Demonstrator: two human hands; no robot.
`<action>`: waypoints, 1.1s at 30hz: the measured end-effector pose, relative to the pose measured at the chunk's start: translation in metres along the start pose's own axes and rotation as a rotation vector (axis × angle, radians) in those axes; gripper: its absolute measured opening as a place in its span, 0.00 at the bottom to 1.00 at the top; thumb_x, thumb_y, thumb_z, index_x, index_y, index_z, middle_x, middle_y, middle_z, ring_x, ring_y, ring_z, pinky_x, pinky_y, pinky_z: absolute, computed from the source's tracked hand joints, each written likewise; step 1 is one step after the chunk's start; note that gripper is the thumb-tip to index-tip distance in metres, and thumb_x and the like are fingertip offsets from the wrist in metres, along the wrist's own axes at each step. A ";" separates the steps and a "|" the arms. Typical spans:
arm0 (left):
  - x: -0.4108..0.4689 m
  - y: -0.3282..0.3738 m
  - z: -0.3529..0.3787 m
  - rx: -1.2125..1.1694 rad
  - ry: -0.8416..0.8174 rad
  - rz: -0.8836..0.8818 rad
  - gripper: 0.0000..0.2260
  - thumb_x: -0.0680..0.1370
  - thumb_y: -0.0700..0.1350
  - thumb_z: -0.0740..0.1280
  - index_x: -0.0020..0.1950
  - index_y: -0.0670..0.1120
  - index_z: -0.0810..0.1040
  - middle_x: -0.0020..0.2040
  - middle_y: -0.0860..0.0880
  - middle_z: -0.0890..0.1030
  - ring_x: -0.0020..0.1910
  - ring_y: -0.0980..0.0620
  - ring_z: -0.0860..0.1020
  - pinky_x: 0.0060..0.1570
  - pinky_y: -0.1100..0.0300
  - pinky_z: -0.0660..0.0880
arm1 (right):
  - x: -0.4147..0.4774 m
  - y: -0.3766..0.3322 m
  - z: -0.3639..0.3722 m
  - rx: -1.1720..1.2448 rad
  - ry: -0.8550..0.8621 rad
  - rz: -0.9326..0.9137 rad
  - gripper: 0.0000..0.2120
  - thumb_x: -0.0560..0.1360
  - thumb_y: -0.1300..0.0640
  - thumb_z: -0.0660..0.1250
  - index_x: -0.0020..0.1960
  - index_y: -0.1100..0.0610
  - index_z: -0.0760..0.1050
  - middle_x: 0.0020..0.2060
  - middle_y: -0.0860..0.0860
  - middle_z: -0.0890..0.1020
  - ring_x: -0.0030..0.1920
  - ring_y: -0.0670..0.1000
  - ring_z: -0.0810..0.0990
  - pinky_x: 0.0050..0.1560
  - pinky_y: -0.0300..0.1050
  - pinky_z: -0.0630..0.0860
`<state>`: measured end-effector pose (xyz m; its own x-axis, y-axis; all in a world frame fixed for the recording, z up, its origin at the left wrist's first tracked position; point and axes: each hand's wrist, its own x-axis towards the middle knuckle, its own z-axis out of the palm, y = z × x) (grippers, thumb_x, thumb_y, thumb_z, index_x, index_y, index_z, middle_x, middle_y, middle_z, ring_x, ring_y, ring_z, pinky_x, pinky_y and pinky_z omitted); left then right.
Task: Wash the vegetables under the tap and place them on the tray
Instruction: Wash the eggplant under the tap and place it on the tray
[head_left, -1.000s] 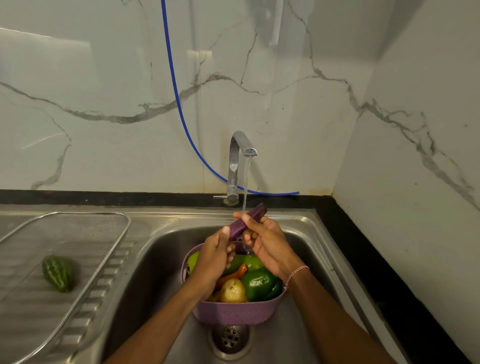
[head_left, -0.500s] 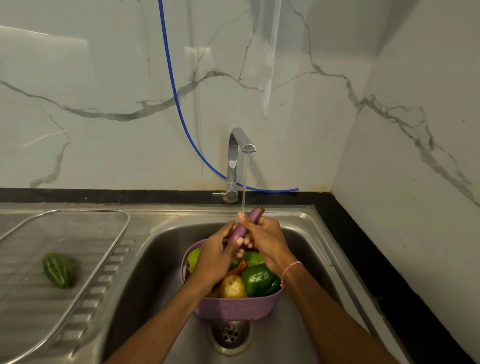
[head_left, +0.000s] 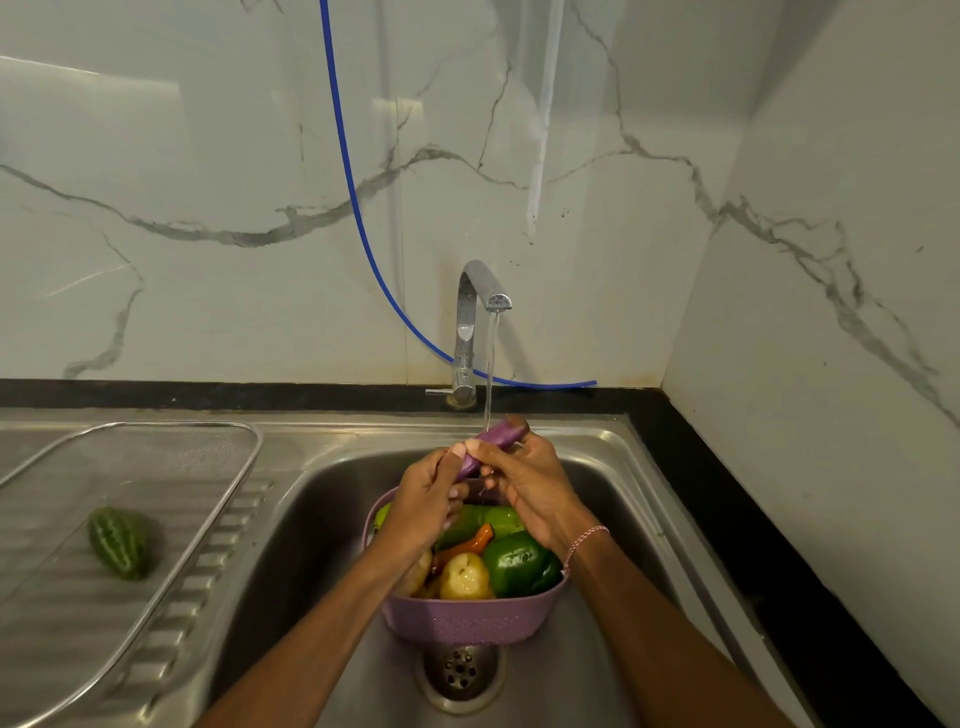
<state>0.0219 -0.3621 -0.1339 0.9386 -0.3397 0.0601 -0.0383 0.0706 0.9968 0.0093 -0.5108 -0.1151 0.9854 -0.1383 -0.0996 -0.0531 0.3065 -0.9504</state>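
A slim purple eggplant (head_left: 496, 439) is under the running stream from the steel tap (head_left: 470, 322). My left hand (head_left: 423, 496) grips its lower end and my right hand (head_left: 527, 480) grips its upper part, fingers curled round it. Below them a purple basket (head_left: 467, 621) stands in the sink and holds a green capsicum (head_left: 517, 564), a yellowish potato (head_left: 464, 577), an orange carrot (head_left: 470, 543) and other green vegetables, partly hidden by my hands. A mesh tray (head_left: 171, 457) on the drainboard at left carries a green bitter gourd (head_left: 120, 543).
The steel sink basin (head_left: 311, 519) has its drain (head_left: 460, 670) just in front of the basket. A blue hose (head_left: 353, 197) hangs down the marble wall behind the tap. A black counter edge (head_left: 727, 493) runs along the right, with a wall close beside it.
Both hands have slid along the eggplant under the water, turning and rubbing it; its tip sits a little lower and more level than before. The basket and the bitter gourd have not moved.
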 end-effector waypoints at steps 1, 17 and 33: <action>0.000 0.000 0.000 -0.008 -0.005 0.002 0.16 0.86 0.51 0.58 0.56 0.41 0.78 0.29 0.54 0.67 0.27 0.57 0.65 0.29 0.60 0.60 | -0.001 0.000 0.000 -0.034 0.022 -0.019 0.16 0.73 0.60 0.79 0.58 0.60 0.81 0.52 0.60 0.88 0.54 0.60 0.87 0.65 0.62 0.80; 0.002 -0.013 -0.011 0.581 0.032 0.282 0.16 0.83 0.47 0.66 0.71 0.53 0.74 0.60 0.59 0.79 0.57 0.65 0.78 0.53 0.78 0.70 | 0.001 -0.007 -0.009 -0.225 0.053 -0.032 0.15 0.73 0.59 0.80 0.54 0.64 0.82 0.41 0.57 0.86 0.34 0.48 0.80 0.37 0.41 0.81; -0.021 0.017 -0.020 0.562 0.159 0.107 0.14 0.84 0.46 0.65 0.69 0.48 0.79 0.49 0.50 0.83 0.49 0.50 0.82 0.49 0.57 0.77 | -0.002 -0.016 0.004 -0.112 -0.013 0.002 0.12 0.78 0.63 0.74 0.60 0.60 0.82 0.53 0.59 0.87 0.49 0.56 0.89 0.45 0.44 0.87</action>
<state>0.0085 -0.3348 -0.1196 0.9577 -0.2104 0.1965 -0.2706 -0.4256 0.8635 0.0092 -0.5114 -0.0990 0.9872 -0.1253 -0.0988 -0.0724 0.1997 -0.9772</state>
